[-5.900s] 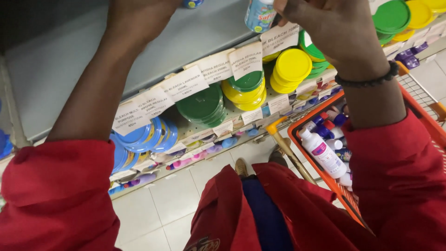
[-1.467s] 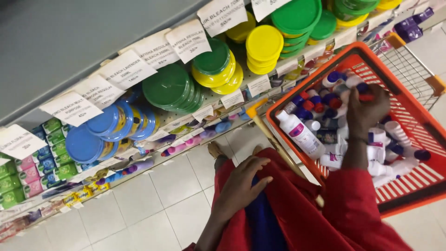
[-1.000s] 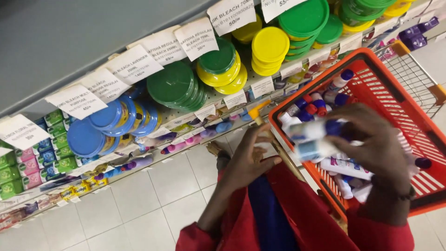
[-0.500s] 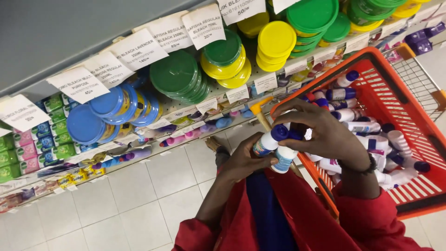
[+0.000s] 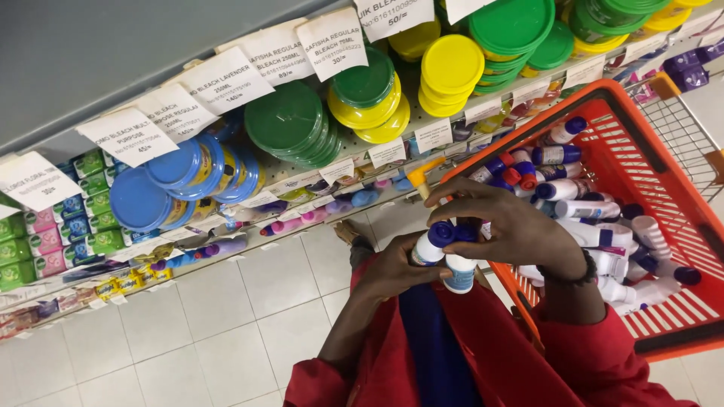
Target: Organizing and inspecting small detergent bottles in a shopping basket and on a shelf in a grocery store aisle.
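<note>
Two small white bottles with blue caps are held together in front of the body, above the tiled floor (image 5: 188, 332). The first bottle (image 5: 428, 246) is cradled in the left hand (image 5: 396, 267), whose grip is closed around its lower part. The second bottle (image 5: 460, 270) is pinched from above by the right hand (image 5: 513, 230), fingers curled down over the caps. It seems the two are pressed side by side so that both can be carried at once, though the exact finger contact is hidden. Just to the right an orange basket (image 5: 682, 188) is parked, filled with many like bottles lying loose. Behind, along the shelf edge (image 5: 249, 203), stacks of blue tubs (image 5: 162, 181), green tubs (image 5: 290, 124) and yellow tubs (image 5: 449, 71) are kept beneath white price tags (image 5: 226, 79).
</note>
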